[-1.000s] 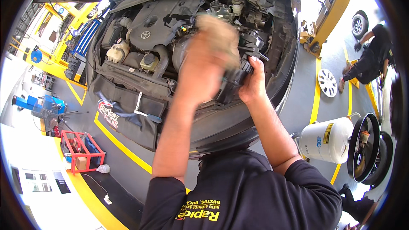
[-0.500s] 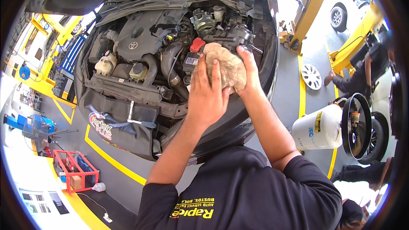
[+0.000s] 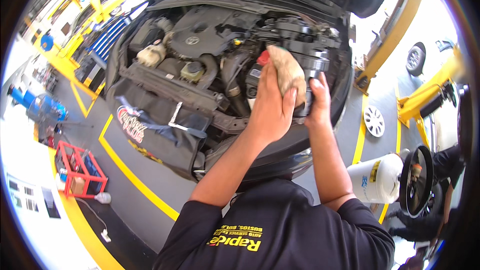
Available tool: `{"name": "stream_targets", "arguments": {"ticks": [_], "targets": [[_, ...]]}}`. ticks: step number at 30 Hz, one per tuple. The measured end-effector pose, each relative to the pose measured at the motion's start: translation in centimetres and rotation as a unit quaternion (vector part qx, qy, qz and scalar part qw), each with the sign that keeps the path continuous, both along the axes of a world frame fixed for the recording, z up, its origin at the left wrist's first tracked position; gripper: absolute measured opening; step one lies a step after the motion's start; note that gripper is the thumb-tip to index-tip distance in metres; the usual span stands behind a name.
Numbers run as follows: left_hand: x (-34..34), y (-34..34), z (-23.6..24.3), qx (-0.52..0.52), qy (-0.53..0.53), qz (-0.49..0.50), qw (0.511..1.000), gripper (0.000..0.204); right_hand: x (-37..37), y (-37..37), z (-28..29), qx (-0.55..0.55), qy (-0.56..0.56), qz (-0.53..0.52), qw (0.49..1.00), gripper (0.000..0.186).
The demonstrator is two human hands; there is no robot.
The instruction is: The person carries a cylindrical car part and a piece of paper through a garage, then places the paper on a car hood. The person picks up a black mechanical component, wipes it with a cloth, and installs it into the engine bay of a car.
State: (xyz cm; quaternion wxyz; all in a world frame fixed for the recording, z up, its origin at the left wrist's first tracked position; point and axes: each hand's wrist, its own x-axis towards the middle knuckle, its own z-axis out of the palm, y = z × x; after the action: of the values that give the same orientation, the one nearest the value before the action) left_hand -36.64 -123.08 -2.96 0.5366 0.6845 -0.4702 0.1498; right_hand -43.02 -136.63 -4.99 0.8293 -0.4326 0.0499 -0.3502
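Note:
My left hand (image 3: pixel 270 112) is closed on a tan cloth (image 3: pixel 286 72), pressing it against the left side of a black and silver metal part (image 3: pixel 315 60). My right hand (image 3: pixel 317 102) grips that part from the right, thumb up, with some fingers hidden behind it. Both are held over the open engine bay of a dark car, beside a battery with a red cap (image 3: pixel 263 58). The plastic engine cover (image 3: pixel 207 30) sits farther left.
A black fender cover (image 3: pixel 165 152) with a wrench (image 3: pixel 187 130) drapes over the car's front. Around are yellow lift posts (image 3: pixel 387 45), a white tank (image 3: pixel 372 180), a wheel cover (image 3: pixel 374 121), a red cart (image 3: pixel 80 172), a blue fan (image 3: pixel 42 110) and a co-worker (image 3: pixel 445 162) at right.
The cloth, spread between both hands half a second ago, is now bunched upright at the part's left side. My right hand has shifted right, and the metal part shows more upright.

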Motion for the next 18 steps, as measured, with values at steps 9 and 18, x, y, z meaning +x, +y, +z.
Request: {"name": "stream_targets", "arguments": {"ticks": [9, 18], "targets": [[2.6, -0.6, 0.4, -0.113, 0.201, -0.124, 0.965, 0.041, 1.3, 2.5, 0.5, -0.044, -0.055, -0.095, 0.993, 0.074], [-0.2, -0.1, 1.6, 0.037, -0.277, 0.051, 0.959, 0.071, 1.2, 1.5, 2.0, -0.041, -0.037, -0.091, 0.994, 0.073]]}}
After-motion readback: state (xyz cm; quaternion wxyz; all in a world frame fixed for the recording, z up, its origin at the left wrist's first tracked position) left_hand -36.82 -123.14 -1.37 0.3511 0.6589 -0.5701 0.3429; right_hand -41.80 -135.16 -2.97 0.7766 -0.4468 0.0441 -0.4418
